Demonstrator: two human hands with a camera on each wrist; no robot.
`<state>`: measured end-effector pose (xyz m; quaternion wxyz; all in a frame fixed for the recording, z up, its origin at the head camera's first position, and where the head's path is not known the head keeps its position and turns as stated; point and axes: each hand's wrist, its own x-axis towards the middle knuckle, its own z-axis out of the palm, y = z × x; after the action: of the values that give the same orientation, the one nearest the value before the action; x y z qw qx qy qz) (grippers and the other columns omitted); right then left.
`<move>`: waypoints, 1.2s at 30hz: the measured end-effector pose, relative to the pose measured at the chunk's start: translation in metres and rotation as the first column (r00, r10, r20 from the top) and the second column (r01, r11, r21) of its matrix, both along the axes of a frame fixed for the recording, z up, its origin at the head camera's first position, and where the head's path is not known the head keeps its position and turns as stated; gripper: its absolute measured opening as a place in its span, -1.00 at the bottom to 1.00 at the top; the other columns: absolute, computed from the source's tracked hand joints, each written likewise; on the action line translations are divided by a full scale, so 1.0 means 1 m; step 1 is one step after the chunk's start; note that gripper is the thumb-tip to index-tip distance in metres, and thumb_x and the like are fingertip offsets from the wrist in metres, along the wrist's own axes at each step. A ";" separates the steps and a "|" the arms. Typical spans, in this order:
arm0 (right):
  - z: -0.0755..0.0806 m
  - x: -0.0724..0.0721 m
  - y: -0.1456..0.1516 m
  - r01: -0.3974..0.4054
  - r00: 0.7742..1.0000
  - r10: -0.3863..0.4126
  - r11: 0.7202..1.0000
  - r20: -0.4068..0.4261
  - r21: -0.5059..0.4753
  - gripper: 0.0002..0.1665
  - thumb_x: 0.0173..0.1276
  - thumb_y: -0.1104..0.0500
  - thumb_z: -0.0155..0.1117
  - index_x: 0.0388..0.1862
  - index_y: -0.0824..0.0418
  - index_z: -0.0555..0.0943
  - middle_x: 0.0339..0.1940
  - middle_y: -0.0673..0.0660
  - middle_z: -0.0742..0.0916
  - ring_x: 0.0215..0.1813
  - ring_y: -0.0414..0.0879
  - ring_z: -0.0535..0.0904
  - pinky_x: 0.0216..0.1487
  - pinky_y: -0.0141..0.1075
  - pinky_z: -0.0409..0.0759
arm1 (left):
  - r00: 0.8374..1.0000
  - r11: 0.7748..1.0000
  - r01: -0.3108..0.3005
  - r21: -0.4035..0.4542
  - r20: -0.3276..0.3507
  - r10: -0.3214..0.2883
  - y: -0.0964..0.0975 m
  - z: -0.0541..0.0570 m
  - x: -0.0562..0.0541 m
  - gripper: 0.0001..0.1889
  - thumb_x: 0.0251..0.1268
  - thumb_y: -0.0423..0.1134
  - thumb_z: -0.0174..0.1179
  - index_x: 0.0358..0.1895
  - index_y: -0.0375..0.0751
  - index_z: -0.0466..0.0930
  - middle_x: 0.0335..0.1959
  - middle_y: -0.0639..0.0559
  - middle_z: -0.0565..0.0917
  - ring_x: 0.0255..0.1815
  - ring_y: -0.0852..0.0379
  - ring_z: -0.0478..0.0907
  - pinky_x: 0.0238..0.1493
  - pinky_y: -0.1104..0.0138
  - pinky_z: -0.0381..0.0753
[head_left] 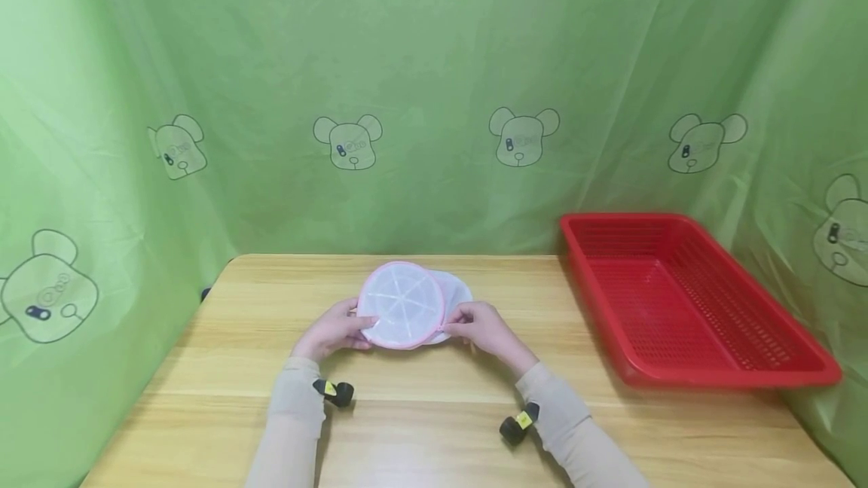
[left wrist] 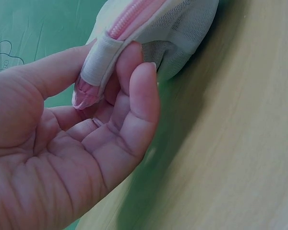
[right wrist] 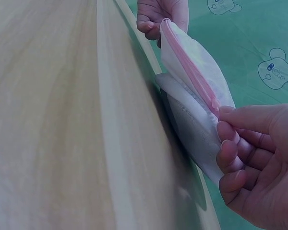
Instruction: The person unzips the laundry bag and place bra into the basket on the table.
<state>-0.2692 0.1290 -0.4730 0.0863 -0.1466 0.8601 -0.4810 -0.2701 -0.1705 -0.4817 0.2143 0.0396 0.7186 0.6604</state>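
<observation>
Head: white mesh bag [head_left: 401,307] at centre of frame, over table [head_left: 407,435]; left hand [head_left: 334,330] pinches its left rim, right hand [head_left: 487,330] its right edge.

Left wrist: left hand grips fabric tab [left wrist: 98,60] at end of pink zipper [left wrist: 134,17], upper left; loose hold could let bag twist under tugging.

Right wrist: right hand pinches at zipper pull [right wrist: 215,104], right of centre; small pull could slip free, nearby slack mesh might snag.
</observation>
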 end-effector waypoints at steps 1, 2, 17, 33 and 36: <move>0.000 0.000 0.000 0.001 1.000 -0.001 1.000 0.001 -0.002 -0.88 0.21 0.19 0.40 -0.42 0.22 0.66 -0.57 0.02 0.62 -0.61 -0.16 0.42 -0.66 -0.41 0.43 | 1.000 1.000 -0.003 0.001 0.004 0.003 0.000 0.000 0.000 -0.39 0.33 -0.34 0.16 0.39 -0.43 0.18 -0.33 -0.05 0.68 -0.44 0.13 0.64 -0.27 0.29 0.75; 0.001 0.000 0.000 0.001 1.000 -0.001 1.000 0.001 -0.004 -0.88 0.21 0.19 0.40 -0.42 0.22 0.66 -0.57 0.02 0.62 -0.61 -0.16 0.43 -0.65 -0.40 0.44 | 1.000 1.000 0.000 0.001 0.003 0.000 0.000 0.000 0.000 -0.39 0.34 -0.35 0.16 0.39 -0.44 0.17 -0.33 -0.05 0.67 -0.44 0.13 0.64 -0.27 0.30 0.75; 0.001 -0.002 0.003 0.008 1.000 -0.008 1.000 -0.017 0.009 -0.89 0.20 0.17 0.40 -0.42 0.19 0.67 -0.54 0.03 0.64 -0.54 -0.14 0.46 -0.57 -0.39 0.49 | 1.000 1.000 0.004 0.004 0.017 -0.004 0.000 0.002 0.000 -0.41 0.34 -0.34 0.16 0.37 -0.45 0.19 -0.36 -0.02 0.67 -0.44 0.15 0.63 -0.27 0.31 0.75; 0.005 -0.001 0.003 0.047 0.999 -0.047 0.999 -0.017 0.018 -0.89 0.20 0.17 0.41 -0.43 0.17 0.66 -0.55 0.03 0.63 -0.54 -0.07 0.49 -0.59 -0.36 0.49 | 1.000 1.000 0.028 -0.002 0.010 -0.028 -0.001 0.000 0.001 -0.46 0.36 -0.35 0.13 0.35 -0.43 0.23 -0.37 -0.01 0.67 -0.45 0.15 0.63 -0.28 0.31 0.75; 0.006 -0.001 0.003 0.050 0.999 -0.049 0.999 -0.020 0.022 -0.88 0.19 0.16 0.42 -0.44 0.16 0.66 -0.54 0.03 0.63 -0.53 -0.05 0.50 -0.57 -0.36 0.50 | 0.999 0.999 0.033 -0.002 0.008 -0.033 -0.001 0.001 0.002 -0.46 0.36 -0.34 0.13 0.35 -0.42 0.23 -0.37 -0.02 0.67 -0.45 0.14 0.63 -0.28 0.31 0.75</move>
<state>-0.2702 0.1325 -0.4670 0.0677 -0.1289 0.8696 -0.4718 -0.2681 -0.1713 -0.4809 0.2282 0.0484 0.7176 0.6562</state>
